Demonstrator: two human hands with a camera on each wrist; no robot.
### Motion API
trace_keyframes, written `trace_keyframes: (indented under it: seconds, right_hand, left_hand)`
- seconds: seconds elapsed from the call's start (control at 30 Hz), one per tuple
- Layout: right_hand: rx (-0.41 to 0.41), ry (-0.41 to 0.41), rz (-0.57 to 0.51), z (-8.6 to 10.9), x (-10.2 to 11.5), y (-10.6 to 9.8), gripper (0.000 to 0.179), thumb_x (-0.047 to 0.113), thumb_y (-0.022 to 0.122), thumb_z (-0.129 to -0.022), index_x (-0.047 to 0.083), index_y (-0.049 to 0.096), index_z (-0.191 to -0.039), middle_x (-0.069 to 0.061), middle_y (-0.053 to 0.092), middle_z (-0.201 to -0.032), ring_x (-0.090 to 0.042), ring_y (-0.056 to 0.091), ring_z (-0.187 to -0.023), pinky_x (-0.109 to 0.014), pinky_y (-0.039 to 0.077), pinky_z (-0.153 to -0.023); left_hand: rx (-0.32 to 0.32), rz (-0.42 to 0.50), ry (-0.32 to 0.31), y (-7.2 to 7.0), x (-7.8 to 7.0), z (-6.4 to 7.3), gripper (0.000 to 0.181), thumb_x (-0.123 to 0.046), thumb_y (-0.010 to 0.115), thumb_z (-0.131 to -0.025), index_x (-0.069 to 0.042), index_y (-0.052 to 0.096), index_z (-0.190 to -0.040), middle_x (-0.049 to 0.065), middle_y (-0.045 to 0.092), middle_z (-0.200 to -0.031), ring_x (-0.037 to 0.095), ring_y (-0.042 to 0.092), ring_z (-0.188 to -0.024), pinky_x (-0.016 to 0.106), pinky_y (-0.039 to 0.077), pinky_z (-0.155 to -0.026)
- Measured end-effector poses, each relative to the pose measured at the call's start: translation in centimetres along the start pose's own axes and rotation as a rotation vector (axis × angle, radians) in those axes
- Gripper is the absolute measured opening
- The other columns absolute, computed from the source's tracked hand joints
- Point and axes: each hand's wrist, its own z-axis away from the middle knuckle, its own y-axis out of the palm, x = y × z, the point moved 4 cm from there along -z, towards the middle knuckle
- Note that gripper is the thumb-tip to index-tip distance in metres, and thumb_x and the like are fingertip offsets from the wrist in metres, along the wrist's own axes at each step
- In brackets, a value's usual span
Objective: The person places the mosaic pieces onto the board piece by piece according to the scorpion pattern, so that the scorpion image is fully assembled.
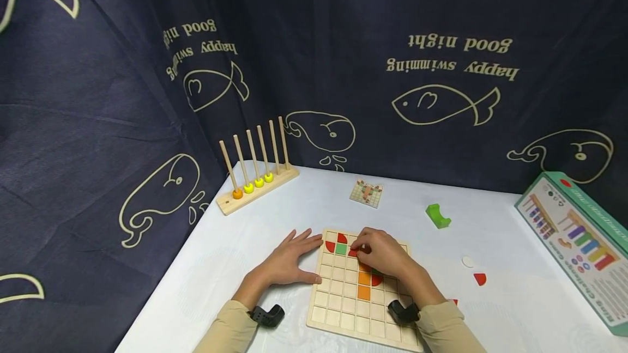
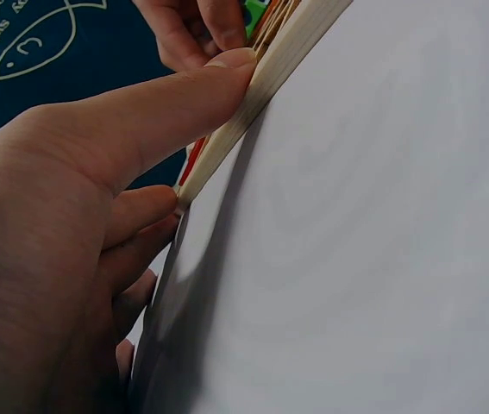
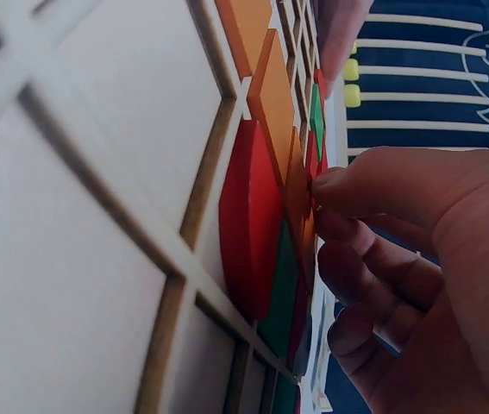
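A wooden grid board (image 1: 338, 304) lies on the white table in the head view. My left hand (image 1: 289, 263) rests along its left side, fingers spread, with the thumb (image 2: 227, 69) against the board's edge in the left wrist view. Over the upper middle of the grid, my right hand (image 1: 385, 255) pinches a red quarter-circle tile (image 1: 352, 253) between thumb and fingertips, down at the cells. Beside that tile sits a green square tile (image 1: 340, 249) with red quarter-circles around it. Orange tiles (image 1: 364, 292) run down the middle column; the right hand partly hides other tiles there.
Behind the board stands a wooden peg rack (image 1: 279, 178) with orange and yellow beads. A pattern card (image 1: 366, 194) and a green arch block (image 1: 436, 215) lie farther back. At right are a white disc (image 1: 468, 261), a loose red quarter-circle (image 1: 481, 278) and a game box (image 1: 574, 244).
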Motion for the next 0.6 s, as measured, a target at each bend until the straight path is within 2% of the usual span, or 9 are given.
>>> trace_keyframes:
  seconds: [0.3,0.5,0.6]
  right_hand:
    - [-0.019,-0.001,0.007,0.3,0.1,-0.3,0.013,0.012,0.071,-0.084,0.020,0.076,-0.093,0.008,0.062,-0.091,-0.010,0.057,-0.082,-0.033,0.051,-0.075]
    - [-0.056,-0.014,-0.001,1.2,-0.5,-0.9,0.013,0.011,0.072,-0.084,0.018,0.077,-0.094,0.009,0.062,-0.091,-0.009,0.057,-0.081,-0.031,0.051,-0.073]
    - [-0.081,-0.007,-0.010,1.9,-1.0,-1.3,0.013,0.009,0.073,-0.083,0.017,0.076,-0.093,0.010,0.062,-0.090,-0.008,0.055,-0.075,-0.028,0.050,-0.066]
  left_hand:
    - [0.002,0.002,0.002,0.0,0.0,-0.1,0.091,-0.065,0.069,-0.075,-0.013,0.045,-0.145,-0.001,0.037,-0.151,0.025,0.020,-0.143,0.050,0.006,-0.116]
    - [0.001,-0.002,-0.004,0.1,0.1,0.0,0.092,-0.067,0.068,-0.074,-0.013,0.045,-0.145,-0.002,0.037,-0.151,0.025,0.020,-0.143,0.049,0.006,-0.116]
    - [0.001,0.002,-0.005,0.1,0.1,0.0,0.092,-0.066,0.069,-0.074,-0.014,0.044,-0.145,-0.002,0.037,-0.151,0.024,0.019,-0.143,0.048,0.005,-0.117]
